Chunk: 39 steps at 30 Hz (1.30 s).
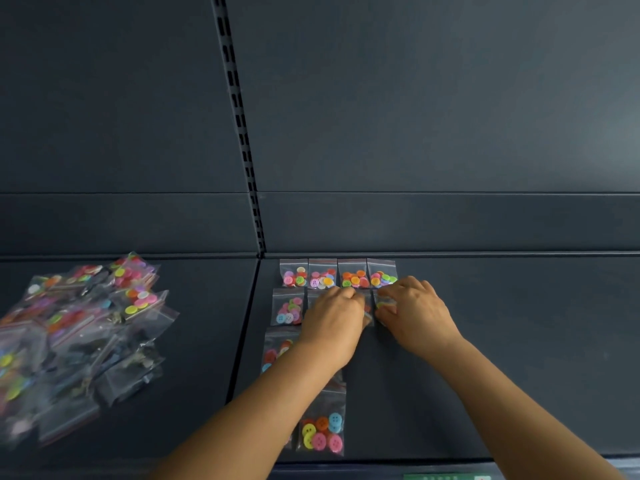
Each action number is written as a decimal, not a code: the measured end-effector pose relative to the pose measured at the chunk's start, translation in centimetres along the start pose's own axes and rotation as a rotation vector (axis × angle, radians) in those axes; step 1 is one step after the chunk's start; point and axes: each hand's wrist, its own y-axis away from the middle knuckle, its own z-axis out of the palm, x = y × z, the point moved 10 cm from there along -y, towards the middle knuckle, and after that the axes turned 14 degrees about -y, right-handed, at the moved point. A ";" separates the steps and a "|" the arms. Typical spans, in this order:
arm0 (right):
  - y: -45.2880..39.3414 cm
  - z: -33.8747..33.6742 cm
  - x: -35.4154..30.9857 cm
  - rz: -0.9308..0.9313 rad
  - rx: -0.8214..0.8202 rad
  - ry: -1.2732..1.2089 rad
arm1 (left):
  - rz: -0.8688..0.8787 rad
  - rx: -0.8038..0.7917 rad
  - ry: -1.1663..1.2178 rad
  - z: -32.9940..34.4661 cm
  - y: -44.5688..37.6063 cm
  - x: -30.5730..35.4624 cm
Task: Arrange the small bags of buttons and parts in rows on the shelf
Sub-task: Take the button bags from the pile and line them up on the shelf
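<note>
The left hand [334, 318] has its fingers curled down onto a small clear zip bag [366, 308] in the second row, mostly hidden beneath it. Just beside it, the right hand [414, 315] pinches another clear bag of coloured buttons [383, 303] between thumb and fingers. Behind them, a back row of four clear button bags [337, 273] lies edge to edge on the dark grey metal shelf [502, 341]. More bags sit to the left and nearer the front edge. A loose pile of unsorted clear bags [79, 337] lies well apart on the left shelf section.
</note>
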 end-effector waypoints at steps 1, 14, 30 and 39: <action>0.0 0.0 -0.6 -0.011 -0.006 0.010 | -0.005 0.019 -0.010 -0.4 0.2 -0.5; -1.8 4.7 -16.9 -0.375 -0.076 -0.006 | -0.228 0.096 -0.055 -5.5 6.5 -15.5; -5.6 16.6 -29.1 -0.382 -0.278 -0.072 | -0.493 -0.013 -0.038 -2.1 12.2 -34.5; -7.0 20.2 -29.9 -0.268 -0.271 -0.142 | -0.356 -0.001 0.019 -0.8 10.8 -36.6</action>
